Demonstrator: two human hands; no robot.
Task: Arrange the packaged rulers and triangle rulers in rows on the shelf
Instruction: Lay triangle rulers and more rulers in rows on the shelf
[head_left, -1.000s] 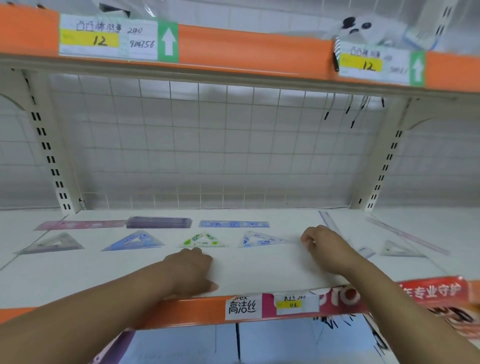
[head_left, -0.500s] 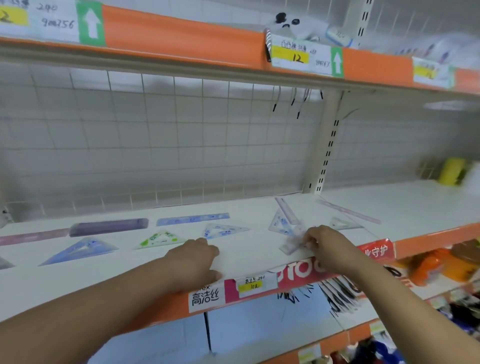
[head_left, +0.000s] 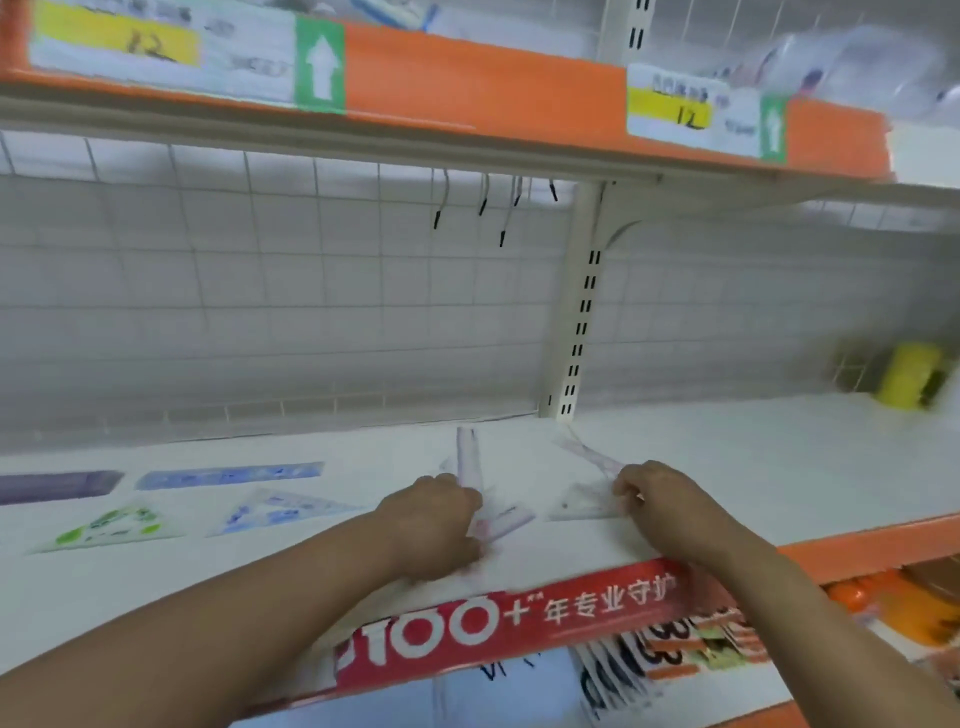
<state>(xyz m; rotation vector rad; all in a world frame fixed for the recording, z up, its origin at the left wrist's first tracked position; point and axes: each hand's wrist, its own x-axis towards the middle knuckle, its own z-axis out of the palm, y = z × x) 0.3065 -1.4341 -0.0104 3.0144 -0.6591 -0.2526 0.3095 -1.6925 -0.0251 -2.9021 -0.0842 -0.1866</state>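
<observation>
On the white shelf (head_left: 779, 467), my left hand (head_left: 431, 519) grips a clear pink packaged ruler (head_left: 504, 522); a second pinkish ruler (head_left: 467, 452) runs back from it. My right hand (head_left: 660, 504) pinches the right corner of a clear triangle ruler (head_left: 582, 501), and a long clear ruler (head_left: 592, 457) lies slanted behind it. Further left the pieces lie in rows: a purple ruler (head_left: 57, 486) and a blue ruler (head_left: 228, 475) at the back, a green triangle ruler (head_left: 109, 527) and a blue triangle ruler (head_left: 280, 512) in front. The frame is blurred.
A slotted upright post (head_left: 576, 312) splits the wire-grid back wall. Black-tipped hooks (head_left: 483, 202) hang under the upper shelf. A yellow object (head_left: 909, 374) stands at the far right back. A red banner (head_left: 519, 618) covers the shelf's front edge, with packaged goods (head_left: 675, 654) below.
The view has swung right. My left hand moved from the shelf's front edge to the pink ruler. My right hand let that ruler go and shifted right to the clear triangle ruler.
</observation>
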